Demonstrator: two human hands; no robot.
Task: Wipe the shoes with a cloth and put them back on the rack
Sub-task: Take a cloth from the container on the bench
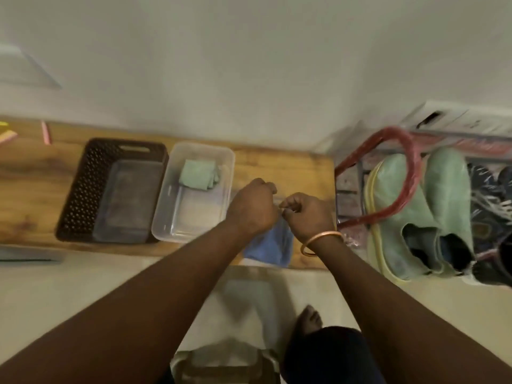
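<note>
Basket [91,184] and tub [194,195] are filling bench [291,167] left of centre. Left hand [253,206] and right hand [307,214], gripping cloth [270,245], are occupying the bare strip between tub and rack [349,187]. Red bar [412,162] is arching over shoes [443,189].

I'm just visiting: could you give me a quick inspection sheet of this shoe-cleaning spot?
Surface: wooden bench, grain showing.
Job's things: blue cloth at the bench's front edge; green shoes on the rack.
Clutter: brown basket holding a grey tub; clear tub holding a folded green cloth.
Grips: left hand and right hand both curled, pinching the blue cloth's top.
Cables: nothing seen.
Surroundings: white box behind the rack; dark shoes beside the green ones; bare foot in front of the bench.
</note>
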